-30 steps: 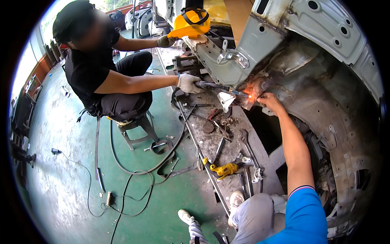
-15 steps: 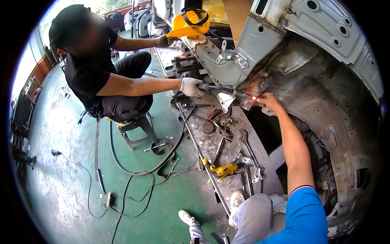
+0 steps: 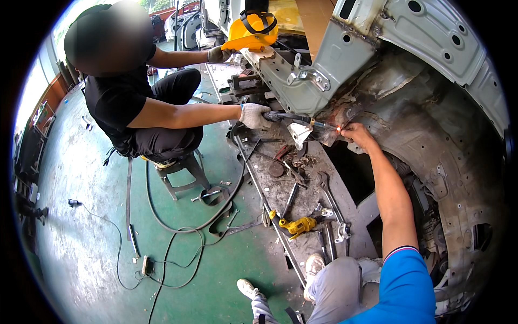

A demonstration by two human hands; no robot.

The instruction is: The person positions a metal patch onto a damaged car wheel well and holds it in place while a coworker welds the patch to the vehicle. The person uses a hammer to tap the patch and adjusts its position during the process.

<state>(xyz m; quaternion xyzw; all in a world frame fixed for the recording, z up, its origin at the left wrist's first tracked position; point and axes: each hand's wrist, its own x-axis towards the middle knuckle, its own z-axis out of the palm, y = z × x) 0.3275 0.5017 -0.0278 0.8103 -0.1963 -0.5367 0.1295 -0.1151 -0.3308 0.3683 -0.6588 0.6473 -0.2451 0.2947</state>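
Observation:
My right hand (image 3: 356, 134) reaches to the torn lower edge of the grey car body panel (image 3: 324, 75). Its fingers are pinched together beside a small glowing red spot (image 3: 339, 129); what they hold is too small to make out. The nozzle of a welding torch (image 3: 302, 119) meets that spot from the left. A co-worker's gloved hand (image 3: 253, 115) grips the torch. The co-worker's other gloved hand (image 3: 218, 54) holds a yellow welding face shield (image 3: 251, 33). My left hand is out of the picture.
A yellow power tool (image 3: 298, 227), an adjustable wrench (image 3: 330, 194) and several hand tools lie on the dirty metal bench (image 3: 270, 181). The co-worker sits on a stool (image 3: 183, 175). Cables (image 3: 178, 232) loop over the green floor. A dark opening (image 3: 353, 170) lies below my right hand.
The bright orange glow at the torch tip has dimmed to a small red spot. The co-worker's head has shifted slightly. My right hand keeps its place.

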